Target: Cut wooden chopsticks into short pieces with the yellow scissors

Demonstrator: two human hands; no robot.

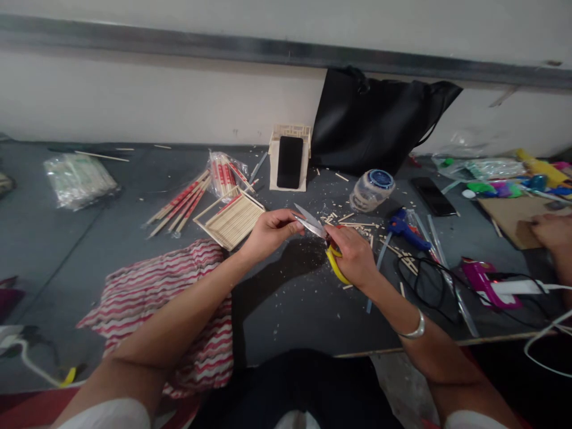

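Observation:
My right hand (356, 256) grips a pair of scissors (311, 225) with yellow handles, their blades parted and pointing left. The fingers of my left hand (279, 229) are pinched together right beside the blade tips. Whatever they hold, if anything, is too small to make out. Just left of that hand lies a small frame of wooden sticks (235, 221), part of it filled with sticks laid side by side. Short cut stick pieces (357, 225) are scattered beyond and to the right of the scissors.
Chopsticks in red-printed wrappers (185, 202) and a striped cloth (165, 310) lie left. At the back, a phone (289, 162) leans on a stick-built stand beside a black bag (370, 119). A jar (372, 190), blue glue gun (406, 229), cables and another person's hand (554, 231) are right.

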